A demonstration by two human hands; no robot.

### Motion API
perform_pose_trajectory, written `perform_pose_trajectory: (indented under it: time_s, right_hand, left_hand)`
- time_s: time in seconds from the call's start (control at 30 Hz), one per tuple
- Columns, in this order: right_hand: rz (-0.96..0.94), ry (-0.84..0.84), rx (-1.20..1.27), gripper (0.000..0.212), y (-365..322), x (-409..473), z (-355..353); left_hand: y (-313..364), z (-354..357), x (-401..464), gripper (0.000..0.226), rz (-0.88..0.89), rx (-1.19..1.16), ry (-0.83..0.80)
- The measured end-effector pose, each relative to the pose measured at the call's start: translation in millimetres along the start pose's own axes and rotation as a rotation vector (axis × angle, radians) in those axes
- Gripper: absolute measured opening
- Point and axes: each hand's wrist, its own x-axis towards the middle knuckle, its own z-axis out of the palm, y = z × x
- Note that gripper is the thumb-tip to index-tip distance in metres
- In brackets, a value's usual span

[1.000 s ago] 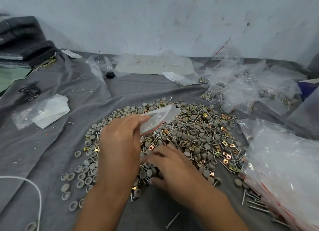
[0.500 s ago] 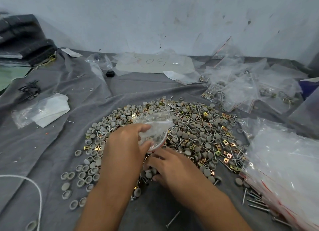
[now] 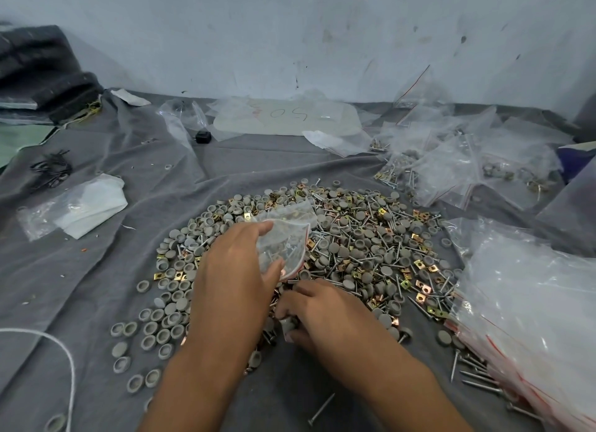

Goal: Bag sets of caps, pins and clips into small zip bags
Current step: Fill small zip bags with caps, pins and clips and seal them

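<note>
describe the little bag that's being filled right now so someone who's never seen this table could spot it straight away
Start at the big heap of grey caps, steel pins and brass clips on the grey cloth. Above its near-left part the left hand holds up a small clear zip bag with a red-edged mouth. Unlike the bags lying at the right, it is held up and holds pins.

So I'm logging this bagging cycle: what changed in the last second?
The small zip bag in the left hand swung from lying flat to hanging mouth-down toward the right hand, which stayed low on the pile gathering caps. The left hand's grip, the filled bags and the cloth are unchanged.
</note>
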Motion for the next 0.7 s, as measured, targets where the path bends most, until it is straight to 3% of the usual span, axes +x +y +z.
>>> perform_pose_trajectory:
  time_s: [0.27,0.47,0.57,0.7]
  right_hand:
    - [0.043,-0.008,0.071,0.02,-1.5,-0.7,-1.8]
    - [0.055,0.084,0.094,0.011,4.4,-5.7,-2.4]
    - [0.141,0.16,0.437,0.017,15.5,-7.1,-10.2]
    - [0.045,0.412,0.842,0.018,24.2,-10.6,-27.7]
  left_hand:
    - [1.7,-0.8,0.4,0.053,0.009,0.009,-0.013]
    - [1.8,-1.2,0.5,0.052,0.015,-0.001,-0.015]
    - [1.6,-1.3,-0.5,0.051,0.015,-0.009,-0.022]
    - [3.8,-1.3,-0.7,0.05,0.031,-0.029,-0.018]
